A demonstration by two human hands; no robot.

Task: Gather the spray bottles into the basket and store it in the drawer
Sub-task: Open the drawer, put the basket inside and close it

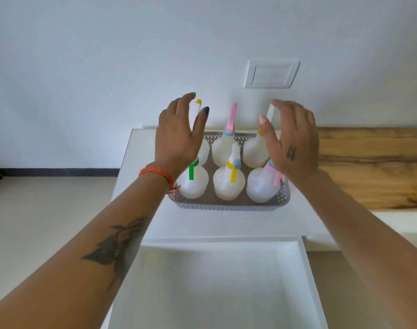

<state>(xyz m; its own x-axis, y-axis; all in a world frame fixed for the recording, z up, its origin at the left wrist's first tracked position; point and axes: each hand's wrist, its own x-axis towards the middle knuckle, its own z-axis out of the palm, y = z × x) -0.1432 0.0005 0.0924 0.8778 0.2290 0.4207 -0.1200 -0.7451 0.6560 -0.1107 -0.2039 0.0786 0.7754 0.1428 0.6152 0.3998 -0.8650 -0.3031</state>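
A grey lattice basket (229, 206) stands on the white cabinet top (217, 222) and holds several white spray bottles with coloured triggers. In its front row are a green-trigger bottle (193, 184), a yellow-trigger bottle (229, 184) and a pink-trigger bottle (262, 186). A pink-nozzle bottle (224, 148) stands in the back row. My left hand (179, 138) hovers open above the basket's left side. My right hand (293, 143) hovers open above its right side. Neither hand holds anything. Below, a white drawer (217, 281) is pulled out and empty.
A wooden slab (373, 167) runs along the right of the cabinet top. A white wall switch plate (271, 73) sits on the wall behind. Tiled floor (48, 210) lies to the left.
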